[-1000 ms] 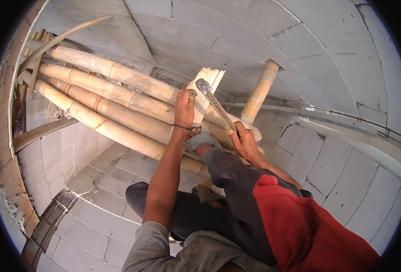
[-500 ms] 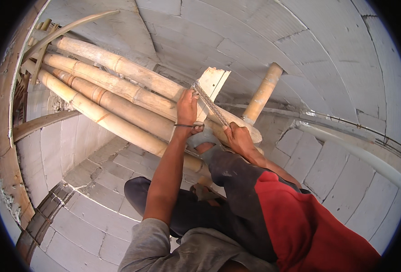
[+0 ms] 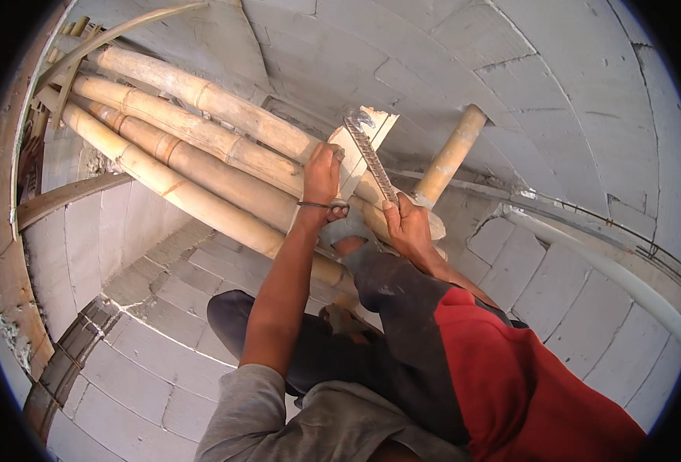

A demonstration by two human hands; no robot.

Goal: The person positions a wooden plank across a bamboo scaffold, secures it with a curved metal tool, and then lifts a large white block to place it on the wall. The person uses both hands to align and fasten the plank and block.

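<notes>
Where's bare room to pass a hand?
Along the bare bamboo poles, between the left hand and curved strip; also between the wooden board and lone bamboo post. Crowded around the board: right hand, ribbed metal bar, foot.

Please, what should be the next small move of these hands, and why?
I would probably shift the left hand slightly away from the bent end of the ribbed metal bar, while keeping hold of the pale board. The right hand holds the bar with its bent end close to the left fingers in this view, so more room seems safer.
</notes>
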